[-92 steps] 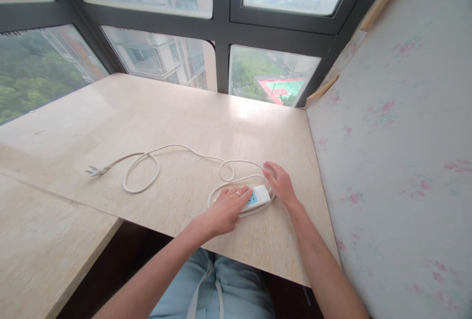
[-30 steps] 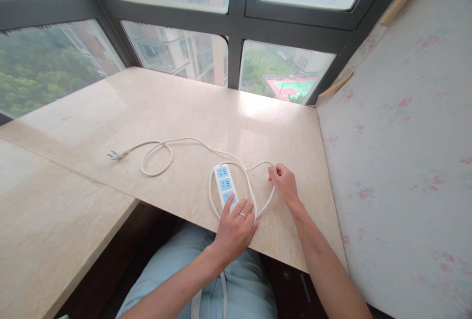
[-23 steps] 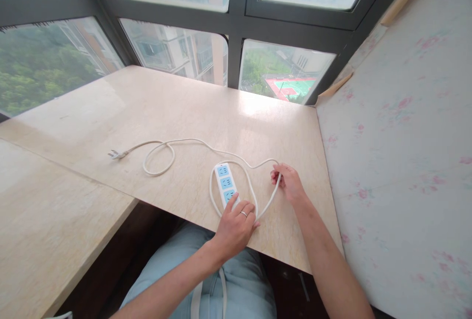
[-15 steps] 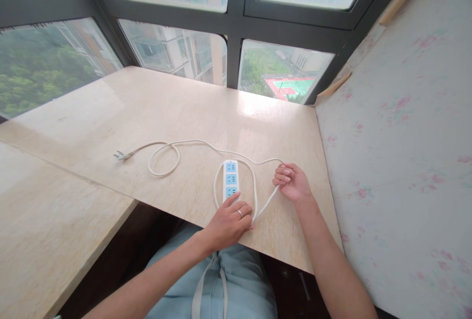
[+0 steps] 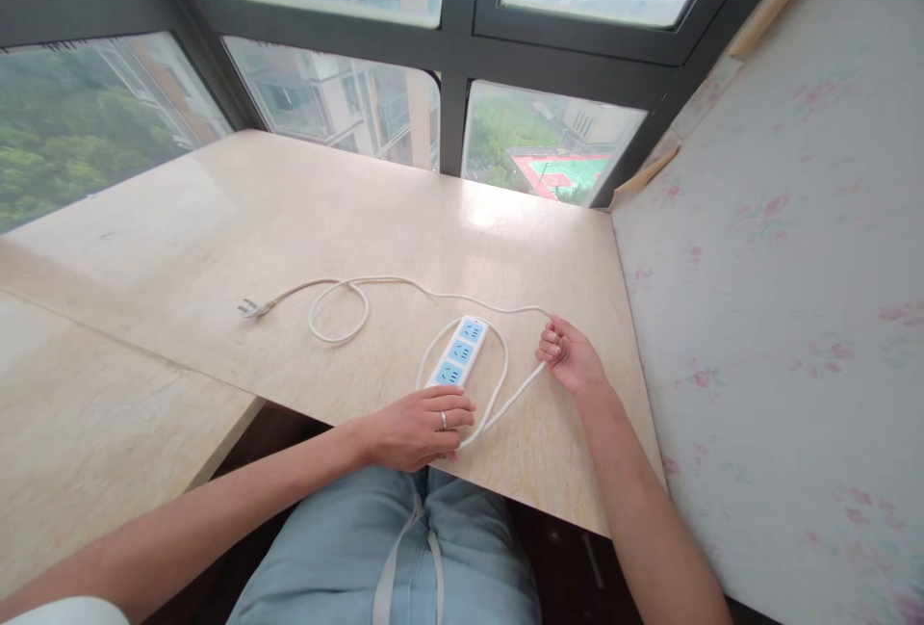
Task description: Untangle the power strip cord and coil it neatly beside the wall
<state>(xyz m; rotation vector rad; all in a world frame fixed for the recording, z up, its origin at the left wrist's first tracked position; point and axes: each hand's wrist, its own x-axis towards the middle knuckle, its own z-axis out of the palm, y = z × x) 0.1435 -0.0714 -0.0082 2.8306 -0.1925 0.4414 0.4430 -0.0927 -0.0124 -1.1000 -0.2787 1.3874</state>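
A white power strip (image 5: 460,352) with blue socket faces lies tilted on the counter, its far end leaning right. My left hand (image 5: 423,425), with a ring on one finger, is closed over the strip's near end and hides it. The white cord (image 5: 505,405) loops around the strip and passes by the left fingertips. Farther right, my right hand (image 5: 570,353) is closed in a fist around the cord, a little above the counter. From there the cord runs left through a small loop to the plug (image 5: 254,308), which lies on the counter with its prongs pointing left.
The marble-patterned counter (image 5: 346,206) meets dark-framed windows at the back. A floral-papered wall (image 5: 765,317) rises close on the right. A second counter section (image 5: 93,413) joins at the left, and the front edge runs just before my lap.
My left hand has moved left with the strip's near end, turning the strip from upright to slanted. The plug and small loop have shifted slightly right. My right hand keeps its hold.
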